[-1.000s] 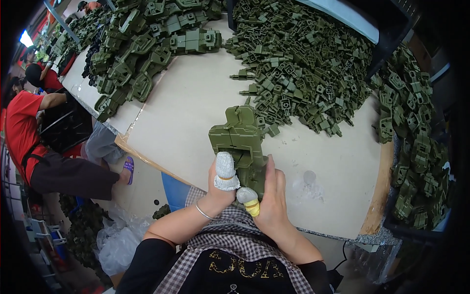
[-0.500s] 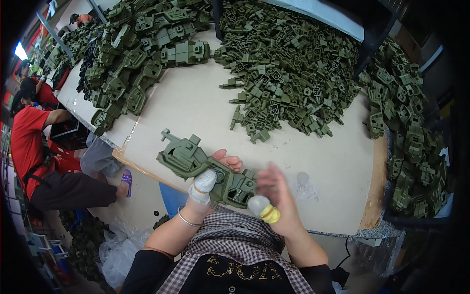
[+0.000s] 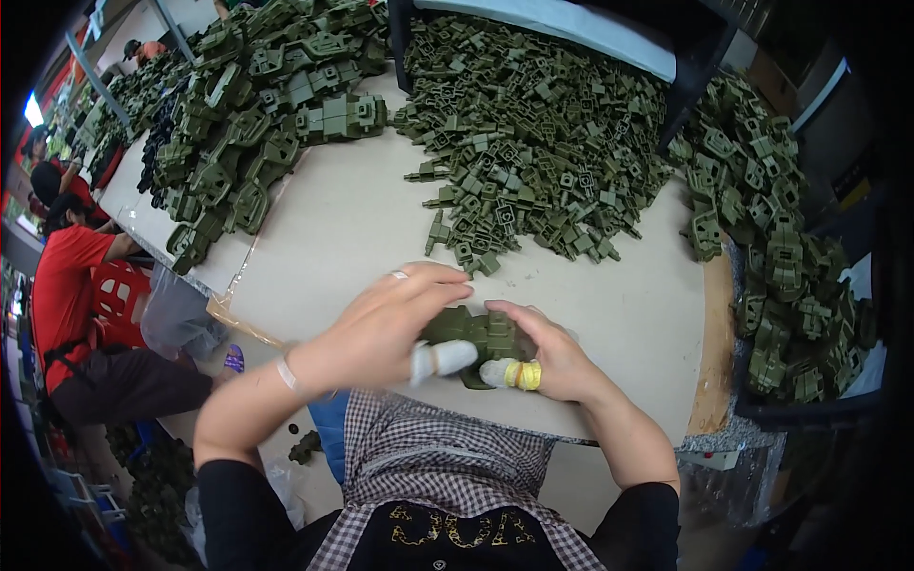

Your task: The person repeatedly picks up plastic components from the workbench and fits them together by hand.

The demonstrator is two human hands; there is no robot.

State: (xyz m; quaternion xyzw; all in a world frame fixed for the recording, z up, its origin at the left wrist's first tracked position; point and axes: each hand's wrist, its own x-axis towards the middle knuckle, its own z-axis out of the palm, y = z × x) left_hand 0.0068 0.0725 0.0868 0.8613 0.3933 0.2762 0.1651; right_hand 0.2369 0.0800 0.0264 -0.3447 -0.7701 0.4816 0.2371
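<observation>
An olive-green plastic toy vehicle body [image 3: 487, 333] lies low over the table near its front edge, between my two hands. My right hand [image 3: 562, 364] closes around its right end, index finger on the far side and thumb on the near side. Over the left end arches my left hand [image 3: 386, 309], slightly blurred, its fingers stretched out beyond the body and its thumb across the near side. White coverings wrap both thumbs, and the right one also has a yellow band. Part of the vehicle body is hidden by the left hand.
Small green plastic parts [image 3: 533, 162] form a big heap at the table's far side. Larger vehicle bodies [image 3: 248, 133] are piled at the far left, and more green bodies [image 3: 785, 247] at the right. A dark shelf frame [image 3: 687, 95] stands behind. At left sits a person in red [image 3: 71, 276].
The vehicle body has moved right from above the table's front edge and been turned. My left hand has shifted from gripping its middle to arching over its left end; my right hand now holds its right end.
</observation>
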